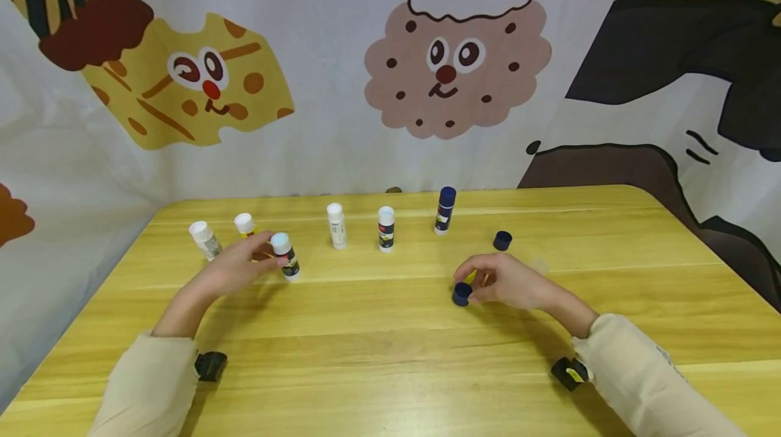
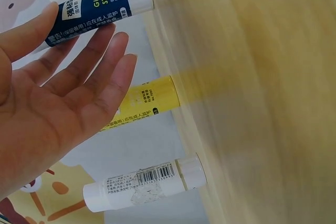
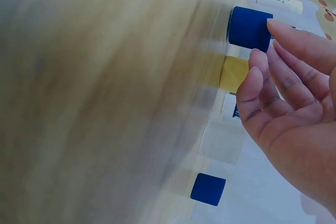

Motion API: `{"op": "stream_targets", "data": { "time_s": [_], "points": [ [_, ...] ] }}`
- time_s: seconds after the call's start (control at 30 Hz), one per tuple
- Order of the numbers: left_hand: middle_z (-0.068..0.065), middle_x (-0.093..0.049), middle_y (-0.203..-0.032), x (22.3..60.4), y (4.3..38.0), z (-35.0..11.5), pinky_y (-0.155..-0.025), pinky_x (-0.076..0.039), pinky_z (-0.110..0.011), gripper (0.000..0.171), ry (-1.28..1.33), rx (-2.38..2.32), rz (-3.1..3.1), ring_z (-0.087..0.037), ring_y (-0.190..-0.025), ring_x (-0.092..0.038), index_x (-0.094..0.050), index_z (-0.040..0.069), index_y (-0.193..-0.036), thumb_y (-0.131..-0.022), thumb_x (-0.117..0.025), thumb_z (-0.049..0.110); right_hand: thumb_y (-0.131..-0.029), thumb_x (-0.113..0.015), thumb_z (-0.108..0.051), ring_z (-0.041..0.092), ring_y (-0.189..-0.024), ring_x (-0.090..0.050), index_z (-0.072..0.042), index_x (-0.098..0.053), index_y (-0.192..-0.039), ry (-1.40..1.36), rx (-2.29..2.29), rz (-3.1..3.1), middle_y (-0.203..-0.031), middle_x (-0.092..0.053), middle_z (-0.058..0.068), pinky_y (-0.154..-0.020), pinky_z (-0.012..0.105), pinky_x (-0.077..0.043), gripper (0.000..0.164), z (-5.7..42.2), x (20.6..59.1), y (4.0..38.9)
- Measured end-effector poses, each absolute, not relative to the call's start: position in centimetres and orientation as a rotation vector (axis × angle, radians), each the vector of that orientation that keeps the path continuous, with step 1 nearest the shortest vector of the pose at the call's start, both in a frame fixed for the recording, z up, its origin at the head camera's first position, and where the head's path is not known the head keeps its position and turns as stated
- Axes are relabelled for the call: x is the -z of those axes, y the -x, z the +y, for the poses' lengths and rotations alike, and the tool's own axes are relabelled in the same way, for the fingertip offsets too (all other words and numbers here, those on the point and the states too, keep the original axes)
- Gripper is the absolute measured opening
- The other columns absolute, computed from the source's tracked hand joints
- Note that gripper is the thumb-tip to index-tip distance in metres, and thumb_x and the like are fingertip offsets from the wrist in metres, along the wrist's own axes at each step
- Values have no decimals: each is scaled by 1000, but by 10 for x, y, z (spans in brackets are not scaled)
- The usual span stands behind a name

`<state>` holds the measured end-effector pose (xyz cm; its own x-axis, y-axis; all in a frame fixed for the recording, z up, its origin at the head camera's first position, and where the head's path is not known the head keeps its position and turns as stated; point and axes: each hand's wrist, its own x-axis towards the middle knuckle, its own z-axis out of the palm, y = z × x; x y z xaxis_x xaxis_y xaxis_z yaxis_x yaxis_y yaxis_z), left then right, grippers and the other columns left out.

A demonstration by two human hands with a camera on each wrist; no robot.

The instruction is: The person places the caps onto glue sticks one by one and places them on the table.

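Observation:
My left hand (image 1: 241,264) pinches an upright navy glue stick with a white cap (image 1: 288,262) between thumb and fingers. In the left wrist view its label (image 2: 94,9) reads "GLUE STICK". Just behind that hand stands a yellow glue stick (image 2: 152,100), partly covered by the fingers. A white glue stick (image 2: 149,184) with a barcode is to its left. My right hand (image 1: 503,280) holds a dark blue cap (image 3: 249,27) by its rim, thumb on one side and fingertips on the other. Close behind the fingers is a yellow cap (image 3: 233,74).
Along the back of the wooden table (image 1: 378,356) stand a white glue stick (image 1: 337,227), a navy one with a white cap (image 1: 386,230) and an all-navy one (image 1: 445,211). Another dark blue cap (image 1: 503,240) and a clear cap (image 3: 220,142) lie beyond my right hand. A cartoon-print curtain (image 1: 329,85) hangs behind.

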<state>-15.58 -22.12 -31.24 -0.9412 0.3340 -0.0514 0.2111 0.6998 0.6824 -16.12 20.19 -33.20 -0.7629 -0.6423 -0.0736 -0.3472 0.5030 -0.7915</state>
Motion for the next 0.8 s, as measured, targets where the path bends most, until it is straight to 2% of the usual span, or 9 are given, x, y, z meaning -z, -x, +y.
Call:
{"op": "stream_targets", "data": {
  "time_s": [0.33, 0.57, 0.8],
  "points": [
    [-16, -59, -107, 312, 154, -221, -83, -42, -52, 33, -496, -1067, 2779, -39, -102, -54, -52, 2, -117, -91, -57, 22, -81, -68, -4, 16, -74, -55, 0, -60, -109, 848, 1149, 2417, -102, -61, 8, -63, 28, -48, 29, 202, 329, 161],
    [-13, -60, -109, 307, 149, -220, -81, -42, -50, 34, -477, -1074, 2806, -35, -104, -55, -54, 4, -115, -90, -59, 27, -80, -70, -7, 14, -71, -54, 2, -60, -109, 853, 1154, 2448, -85, -61, 6, -62, 27, -48, 32, 201, 323, 160],
    [-11, -62, -102, 299, 143, -211, -82, -43, -49, 24, -567, -1040, 2845, -33, -100, -57, -54, 2, -106, -89, -60, 18, -81, -69, -8, 14, -71, -54, 2, -61, -109, 867, 1135, 2486, -83, -59, 2, -62, 27, -47, 31, 200, 320, 160]
  ]
}}
